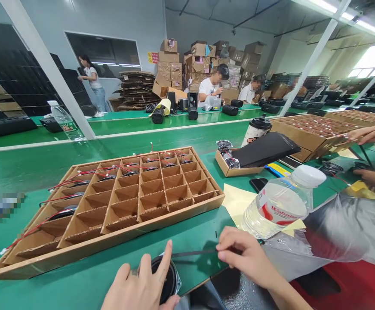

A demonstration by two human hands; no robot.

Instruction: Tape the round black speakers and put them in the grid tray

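Observation:
My left hand (140, 284) wraps over a round black speaker (167, 282) at the table's near edge, index finger stretched up across its top. My right hand (244, 255) pinches the end of a thin dark strip (192, 253) that runs left to the speaker. Just beyond lies a cardboard tray (116, 241) split into many cells; its far and left cells hold speakers with red wires (78, 183), the near ones are bare.
A tipped water bottle (279, 204) lies on yellow paper beside clear plastic sheeting (345, 228). A small box of speakers (231, 165), a phone (258, 184) and a cup (255, 129) sit behind. Another person's hands (373, 172) work at right. Co-workers sit at the far bench.

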